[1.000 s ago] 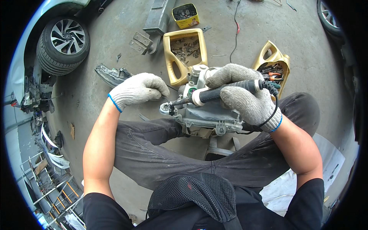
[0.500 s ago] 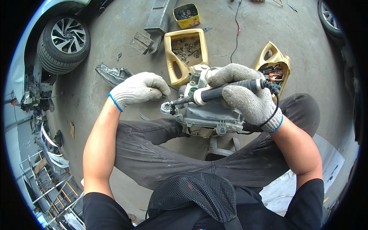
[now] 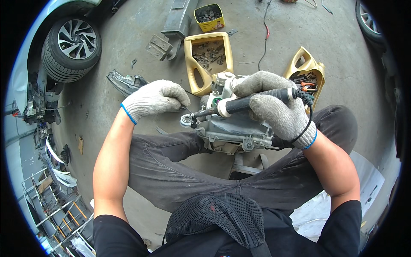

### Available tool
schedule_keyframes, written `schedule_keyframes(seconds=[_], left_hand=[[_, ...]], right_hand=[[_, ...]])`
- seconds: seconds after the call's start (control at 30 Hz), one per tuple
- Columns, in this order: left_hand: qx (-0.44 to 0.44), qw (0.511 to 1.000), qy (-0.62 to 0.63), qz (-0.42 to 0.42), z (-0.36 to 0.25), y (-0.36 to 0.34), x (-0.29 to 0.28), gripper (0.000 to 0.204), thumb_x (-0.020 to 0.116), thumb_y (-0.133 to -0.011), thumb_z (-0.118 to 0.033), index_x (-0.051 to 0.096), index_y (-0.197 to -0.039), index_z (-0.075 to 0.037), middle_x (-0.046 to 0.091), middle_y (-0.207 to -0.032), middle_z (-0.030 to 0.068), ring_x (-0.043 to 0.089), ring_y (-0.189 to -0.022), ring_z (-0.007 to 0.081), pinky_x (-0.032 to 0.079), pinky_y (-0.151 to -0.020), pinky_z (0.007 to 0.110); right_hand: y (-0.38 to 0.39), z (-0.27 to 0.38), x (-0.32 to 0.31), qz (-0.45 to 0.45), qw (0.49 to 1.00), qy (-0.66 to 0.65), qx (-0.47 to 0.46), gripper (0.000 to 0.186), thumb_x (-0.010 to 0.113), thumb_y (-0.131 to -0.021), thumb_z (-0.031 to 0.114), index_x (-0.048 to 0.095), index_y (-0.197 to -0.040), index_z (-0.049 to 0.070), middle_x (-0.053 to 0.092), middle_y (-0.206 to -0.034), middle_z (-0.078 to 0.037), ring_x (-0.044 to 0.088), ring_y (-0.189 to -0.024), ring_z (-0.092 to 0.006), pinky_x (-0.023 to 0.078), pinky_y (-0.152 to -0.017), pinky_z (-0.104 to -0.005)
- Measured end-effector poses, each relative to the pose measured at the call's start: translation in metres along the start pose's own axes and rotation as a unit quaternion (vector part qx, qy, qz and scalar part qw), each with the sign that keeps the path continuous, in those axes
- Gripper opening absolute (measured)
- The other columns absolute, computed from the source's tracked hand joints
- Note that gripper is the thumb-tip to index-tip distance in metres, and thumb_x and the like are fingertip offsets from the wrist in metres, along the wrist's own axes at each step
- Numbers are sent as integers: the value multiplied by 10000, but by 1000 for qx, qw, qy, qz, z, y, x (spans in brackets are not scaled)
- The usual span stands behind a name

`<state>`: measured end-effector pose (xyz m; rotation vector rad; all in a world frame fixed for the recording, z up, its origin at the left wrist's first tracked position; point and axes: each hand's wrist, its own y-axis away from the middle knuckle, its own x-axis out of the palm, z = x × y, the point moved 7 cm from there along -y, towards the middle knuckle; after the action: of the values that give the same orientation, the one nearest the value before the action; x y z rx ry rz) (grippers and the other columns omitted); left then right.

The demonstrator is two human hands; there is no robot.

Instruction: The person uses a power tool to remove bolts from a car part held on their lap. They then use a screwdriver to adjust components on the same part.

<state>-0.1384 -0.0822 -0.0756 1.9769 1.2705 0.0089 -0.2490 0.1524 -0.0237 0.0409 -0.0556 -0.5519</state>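
My gloved right hand (image 3: 278, 109) grips a black hot tool (image 3: 257, 100) with a cord, like a soldering iron. Its metal tip rests at a ring-shaped mounting tab (image 3: 185, 121) on a grey car headlight housing (image 3: 229, 130) between my legs. Just above that tab, my gloved left hand (image 3: 156, 98) pinches a thin piece (image 3: 186, 108), too small to identify clearly. Green and white fittings show on the housing's back, partly hidden by my right hand and the tool.
Cut-open gold jugs with hardware (image 3: 208, 39) and pliers (image 3: 303, 55) lie beyond. Also around: a yellow bin (image 3: 209, 23), metal stand (image 3: 175, 25), loose lamp (image 3: 126, 83), car wheel (image 3: 75, 43), cable (image 3: 267, 34) and leaning metal racks (image 3: 60, 214).
My hands, the hot tool and the housing appear a few pixels further right, along with the whole view. The grips look the same.
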Motion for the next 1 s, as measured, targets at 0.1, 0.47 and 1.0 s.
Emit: schedule_keyframes(seconds=[0.1, 0.47, 1.0], left_hand=[[8, 1000, -11, 3, -2, -1, 0, 213, 682, -807, 17, 750, -1004, -23, 715, -999, 86, 673, -957, 202, 541, -901, 336], [-12, 1000, -20, 1, 2, -1, 2, 213, 690, -807, 12, 756, -1006, -25, 718, -1001, 85, 674, -957, 203, 543, -899, 338], [-27, 1000, -4, 8, 4, -2, 2, 218, 685, -792, 6, 749, -1000, -13, 725, -1005, 93, 675, -973, 205, 538, -908, 341]], right_hand=[[2, -1, 2, -18, 999, -30, 38, 321, 663, -903, 236, 707, -1085, -24, 724, -966, -109, 670, -852, -152, 552, -777, -318], [2, 1, 1, -10, 1000, 7, 28, 364, 609, -894, 233, 692, -1139, -25, 715, -921, -85, 619, -731, -90, 518, -643, -249], [4, -2, -4, -30, 999, -26, 36, 375, 618, -873, 224, 698, -1139, -27, 712, -967, -89, 612, -738, -92, 516, -651, -238]])
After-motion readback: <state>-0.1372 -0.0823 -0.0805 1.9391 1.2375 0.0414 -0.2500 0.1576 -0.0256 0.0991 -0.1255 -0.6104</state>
